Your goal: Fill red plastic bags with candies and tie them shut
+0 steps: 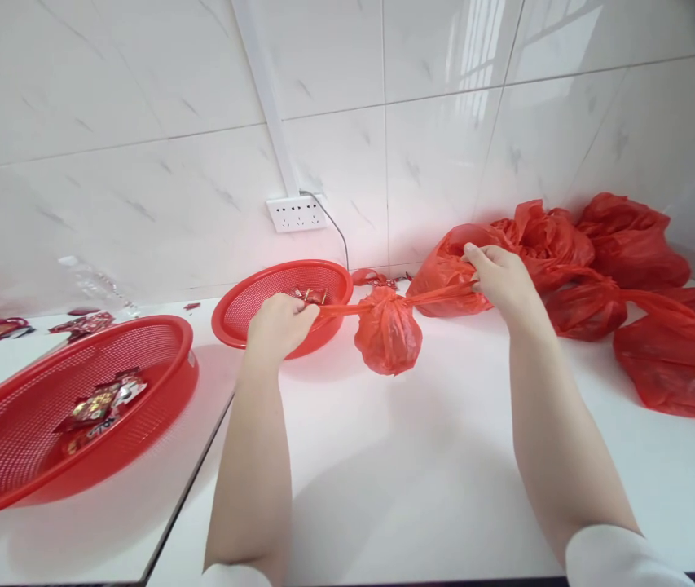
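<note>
Because both hands [283,326] pull on its thin ends, the small red bag [391,336] could rip, I think. A hard tug might split the plastic near the knotted top, and then what is inside could drop onto the white table [420,489]. If one end slips out of the fingers, the bag could swing or fall to one side. The left hand is also very close to the small red basket [298,265], so a sideways bump might push that along. On the right, the hand could brush the big puffy red bag [445,244] just past it and knock it.

The left hand is closed, with thumb and fingers pinching the left end of the bag. The right hand [499,277] pinches the right end the same way, a bit higher up. Both ends are stretched out nearly flat. The small bag is round and sits between the two hands, in the middle, right of the small basket. I cannot tell if its bottom touches the table. The big red basket [179,342] is well away, on the left and nearer.
</note>
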Demonstrator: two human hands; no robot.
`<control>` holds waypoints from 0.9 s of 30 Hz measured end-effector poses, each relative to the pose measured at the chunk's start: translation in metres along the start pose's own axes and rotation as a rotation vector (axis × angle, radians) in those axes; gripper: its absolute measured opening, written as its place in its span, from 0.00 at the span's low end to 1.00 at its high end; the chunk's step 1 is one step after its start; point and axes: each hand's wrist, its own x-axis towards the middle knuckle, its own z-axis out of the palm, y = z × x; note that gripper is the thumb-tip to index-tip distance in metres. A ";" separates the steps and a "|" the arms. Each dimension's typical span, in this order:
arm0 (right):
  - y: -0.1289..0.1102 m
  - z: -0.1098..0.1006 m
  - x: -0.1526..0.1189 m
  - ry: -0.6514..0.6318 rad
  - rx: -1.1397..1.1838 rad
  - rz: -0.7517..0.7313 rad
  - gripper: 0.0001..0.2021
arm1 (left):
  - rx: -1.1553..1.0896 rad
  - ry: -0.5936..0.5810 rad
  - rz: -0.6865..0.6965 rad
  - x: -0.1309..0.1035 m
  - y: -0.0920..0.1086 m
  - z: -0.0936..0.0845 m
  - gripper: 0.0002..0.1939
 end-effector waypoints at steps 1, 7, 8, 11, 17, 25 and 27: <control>0.001 -0.003 0.000 0.010 -0.047 0.032 0.21 | -0.002 -0.054 0.001 0.000 0.001 0.001 0.14; -0.007 -0.011 -0.010 -0.135 -0.535 0.020 0.18 | -0.098 -0.422 0.105 -0.004 0.006 0.008 0.14; -0.009 -0.010 -0.012 -0.162 -0.616 -0.001 0.19 | -0.104 -0.446 0.128 -0.004 0.006 0.008 0.15; -0.015 0.003 -0.021 -0.334 -0.709 -0.114 0.22 | -0.090 -0.445 0.174 -0.006 0.004 0.008 0.16; -0.035 0.053 -0.057 -0.974 -0.607 -0.218 0.34 | -0.072 -0.393 0.152 -0.005 0.004 0.001 0.17; -0.008 0.013 -0.026 -0.817 -0.658 -0.198 0.11 | -0.006 -0.411 0.081 -0.003 -0.002 -0.002 0.18; 0.012 -0.024 -0.012 -0.760 -0.655 -0.164 0.09 | -0.009 -0.402 0.076 -0.003 -0.004 -0.003 0.18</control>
